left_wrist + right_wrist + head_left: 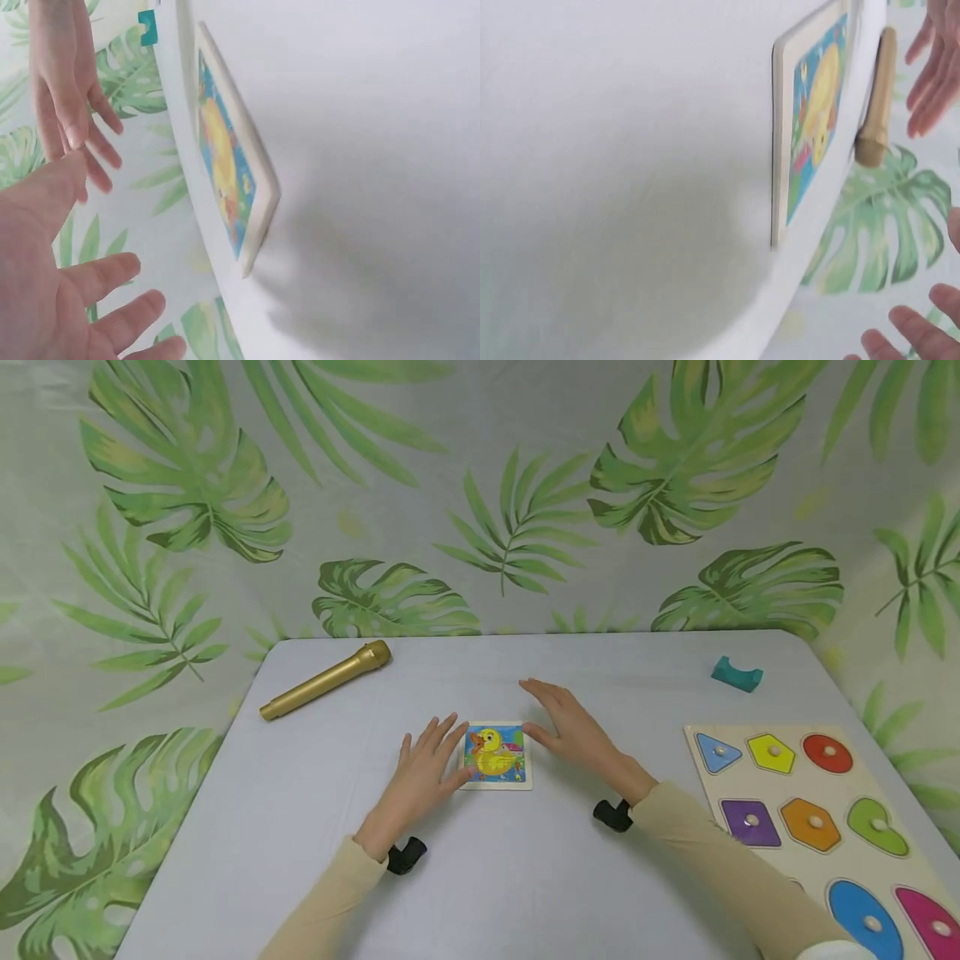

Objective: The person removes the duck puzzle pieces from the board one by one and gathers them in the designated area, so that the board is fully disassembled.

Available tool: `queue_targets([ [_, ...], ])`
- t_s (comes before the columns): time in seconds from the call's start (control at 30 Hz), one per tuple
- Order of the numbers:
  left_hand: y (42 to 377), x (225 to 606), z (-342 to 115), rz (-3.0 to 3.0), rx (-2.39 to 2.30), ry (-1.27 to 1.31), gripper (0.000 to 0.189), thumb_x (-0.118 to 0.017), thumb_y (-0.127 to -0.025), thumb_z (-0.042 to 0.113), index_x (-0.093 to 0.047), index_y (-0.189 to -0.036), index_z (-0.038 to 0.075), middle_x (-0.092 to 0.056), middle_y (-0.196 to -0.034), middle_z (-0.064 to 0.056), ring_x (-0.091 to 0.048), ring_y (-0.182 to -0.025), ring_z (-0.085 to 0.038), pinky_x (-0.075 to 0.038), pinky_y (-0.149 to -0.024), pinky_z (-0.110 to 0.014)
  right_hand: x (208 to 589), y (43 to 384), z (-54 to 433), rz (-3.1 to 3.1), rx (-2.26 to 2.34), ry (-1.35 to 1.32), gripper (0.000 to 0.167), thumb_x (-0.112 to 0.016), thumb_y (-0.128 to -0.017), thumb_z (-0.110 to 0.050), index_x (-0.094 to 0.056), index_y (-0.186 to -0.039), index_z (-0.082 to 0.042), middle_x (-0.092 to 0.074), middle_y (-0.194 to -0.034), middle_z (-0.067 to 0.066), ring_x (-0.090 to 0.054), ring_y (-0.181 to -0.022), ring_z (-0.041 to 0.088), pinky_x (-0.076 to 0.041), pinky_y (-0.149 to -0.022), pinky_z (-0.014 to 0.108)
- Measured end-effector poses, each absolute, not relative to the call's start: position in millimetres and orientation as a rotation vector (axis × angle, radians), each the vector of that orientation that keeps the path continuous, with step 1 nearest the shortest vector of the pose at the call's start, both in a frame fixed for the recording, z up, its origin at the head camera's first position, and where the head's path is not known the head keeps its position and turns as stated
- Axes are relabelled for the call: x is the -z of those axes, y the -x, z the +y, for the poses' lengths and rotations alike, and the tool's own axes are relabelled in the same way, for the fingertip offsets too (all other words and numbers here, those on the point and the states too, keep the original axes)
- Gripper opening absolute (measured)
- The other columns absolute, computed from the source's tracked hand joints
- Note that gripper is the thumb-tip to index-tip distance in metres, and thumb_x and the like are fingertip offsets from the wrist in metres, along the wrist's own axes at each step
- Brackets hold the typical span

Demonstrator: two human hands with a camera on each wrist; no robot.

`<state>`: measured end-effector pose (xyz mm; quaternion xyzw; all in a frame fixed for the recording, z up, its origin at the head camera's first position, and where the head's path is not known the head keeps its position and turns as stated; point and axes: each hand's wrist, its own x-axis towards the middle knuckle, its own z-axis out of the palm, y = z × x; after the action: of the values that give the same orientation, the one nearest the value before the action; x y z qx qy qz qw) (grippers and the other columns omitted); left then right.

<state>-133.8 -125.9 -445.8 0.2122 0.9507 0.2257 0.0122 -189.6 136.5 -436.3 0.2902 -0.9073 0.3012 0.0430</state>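
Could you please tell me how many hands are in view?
2: the left hand by the left side of the duck puzzle, the right hand by its right side.

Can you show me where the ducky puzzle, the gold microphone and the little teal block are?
Ducky puzzle point(495, 760): head view, on the duck's yellow body.
Gold microphone point(320, 684): head view, middle of its long handle.
Teal block point(737, 678): head view, just below its curved dip.
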Motion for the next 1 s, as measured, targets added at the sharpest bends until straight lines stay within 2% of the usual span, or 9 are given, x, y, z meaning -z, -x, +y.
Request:
queue_targets([
  [0.17,127.4,456.4,-123.9,2.896,-0.737,-0.719,0.066,-0.058,-0.094,0.043,-0.038,-0.147,0.009,-0.028,-0.153,-0.01,-0.02,-0.141,-0.035,-0.014,-0.104,-0.067,445.0,191.4,113.4,-2.808,-1.037,-0.971,0.062,-0.066,-0.092,-0.015,-0.037,-0.146,-0.006,-0.042,-0.144,0.015,-0.037,-0.131,0.033,-0.032,-0.106,0.049],
  [0.47,121.5,465.1,-119.3,2.844,-0.666,-0.8,0.06,-0.057,-0.096,0.037,-0.042,-0.144,0.005,-0.036,-0.149,-0.012,-0.029,-0.137,-0.032,-0.021,-0.104,-0.064,460.4,197.3,85.6,-2.905,-1.054,-1.034,0.051,-0.066,-0.092,-0.014,-0.047,-0.138,-0.003,-0.051,-0.137,0.012,-0.049,-0.122,0.029,-0.038,-0.102,0.044],
  [0.8,120.4,468.5,-117.6,2.86,-0.629,-0.861,0.057,-0.062,-0.095,0.031,-0.047,-0.139,0.0,-0.039,-0.146,-0.015,-0.034,-0.135,-0.03,-0.025,-0.103,-0.063,464.6,202.8,65.6,-3.014,-1.027,-0.968,0.038,-0.063,-0.089,-0.001,-0.057,-0.127,-0.001,-0.059,-0.123,0.008,-0.049,-0.113,0.024,-0.04,-0.099,0.037],
  [1.0,122.3,464.8,-118.5,2.847,-0.597,-0.884,0.056,-0.062,-0.094,0.029,-0.047,-0.139,-0.001,-0.041,-0.144,-0.016,-0.035,-0.133,-0.031,-0.026,-0.102,-0.064,459.8,203.6,57.8,-3.028,-0.928,-0.976,0.037,-0.065,-0.085,0.003,-0.06,-0.121,0.001,-0.059,-0.117,0.01,-0.051,-0.109,0.025,-0.043,-0.095,0.037],
])
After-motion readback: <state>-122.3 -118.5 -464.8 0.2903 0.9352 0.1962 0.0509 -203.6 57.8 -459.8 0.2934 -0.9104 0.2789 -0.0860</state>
